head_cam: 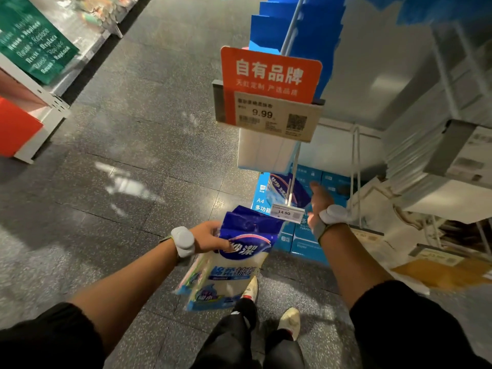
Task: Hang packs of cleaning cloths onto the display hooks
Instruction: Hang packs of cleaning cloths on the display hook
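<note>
the dark speckled floor (138, 134) of a shop aisle fills most of the view, and the person stands close against a white display panel (372, 75) so both hooks are within arm's reach. blue boxes (306, 243) are stacked on the floor at its foot, below the hooks.

an upper hook (292, 25) runs out from the panel, already loaded with a row of blue packs, and a red sign (270, 73) sits at its front end where a shopper would read it. under it a lower hook (292, 182) sticks out with a hanging pack (279, 185) on it and a price tag (287, 213) at its tip; this looks like the hook being filled.

the bundle of cloth packs (229, 265) hangs low between the arms, well short of the lower hook, with its blue top end up, probably so a hang hole stays ready to thread. the left hand (210, 235) grasps that top end, serving as the supply. the right hand (320, 201) reaches in just beside the price tag, seen from the back and blurred; i cannot tell whether it holds anything.
</note>
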`<state>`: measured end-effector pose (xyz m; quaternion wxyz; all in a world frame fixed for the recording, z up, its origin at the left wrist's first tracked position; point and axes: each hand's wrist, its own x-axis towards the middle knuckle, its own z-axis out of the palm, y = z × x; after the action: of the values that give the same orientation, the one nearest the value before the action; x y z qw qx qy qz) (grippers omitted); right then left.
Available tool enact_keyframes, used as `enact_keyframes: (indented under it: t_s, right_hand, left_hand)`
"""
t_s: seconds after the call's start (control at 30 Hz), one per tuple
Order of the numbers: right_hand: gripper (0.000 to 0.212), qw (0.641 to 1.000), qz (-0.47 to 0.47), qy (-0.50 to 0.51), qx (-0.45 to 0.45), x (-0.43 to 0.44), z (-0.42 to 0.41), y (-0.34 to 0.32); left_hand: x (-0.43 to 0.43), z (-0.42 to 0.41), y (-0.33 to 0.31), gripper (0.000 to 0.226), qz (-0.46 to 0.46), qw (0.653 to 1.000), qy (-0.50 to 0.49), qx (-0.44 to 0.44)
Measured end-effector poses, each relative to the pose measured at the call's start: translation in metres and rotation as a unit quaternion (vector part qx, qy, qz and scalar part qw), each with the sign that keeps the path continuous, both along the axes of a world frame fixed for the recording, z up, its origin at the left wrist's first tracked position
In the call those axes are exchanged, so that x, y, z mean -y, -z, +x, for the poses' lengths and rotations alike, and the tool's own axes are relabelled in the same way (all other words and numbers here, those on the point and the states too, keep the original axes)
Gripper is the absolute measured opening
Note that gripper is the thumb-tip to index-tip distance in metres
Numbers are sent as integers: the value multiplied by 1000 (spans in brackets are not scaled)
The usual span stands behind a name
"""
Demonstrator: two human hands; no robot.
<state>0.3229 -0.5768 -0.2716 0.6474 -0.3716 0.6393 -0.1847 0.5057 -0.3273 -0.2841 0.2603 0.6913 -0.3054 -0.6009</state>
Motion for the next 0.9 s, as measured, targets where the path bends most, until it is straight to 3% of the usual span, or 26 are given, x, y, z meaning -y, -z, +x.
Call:
enact_keyframes:
  t_s: [0.1, 0.23, 0.33, 0.43, 0.57, 0.77, 0.9]
  right_hand:
    - [26, 999, 19, -23, -24, -18, -16, -1]
    - [37, 993, 116, -15, -23, -60, -45, 11]
    - [20, 982, 157, -105, -2, -86, -54, 11]
    - [7, 977, 133, -163, 15, -95, -59, 9]
    - [24, 975, 126, -158, 96, -103, -64, 2]
    - [27, 977, 124, -149, 85, -92, -77, 0]
    - [20, 979, 56, -197, -22, -79, -93, 2]
  left_hand:
    - [-3, -1, 2, 42, 7, 999, -29, -34]
    - [-4, -15, 8, 43, 11, 994, -62, -91]
    - [-4, -25, 6, 41, 19, 991, -59, -115]
    - [-4, -32, 5, 50, 28, 989, -55, -134]
    - [-4, -40, 2, 52, 33, 987, -59, -143]
    - [-5, -41, -7, 64, 21, 997, 7, -77]
    - [-18, -26, 1, 33, 29, 999, -34, 1]
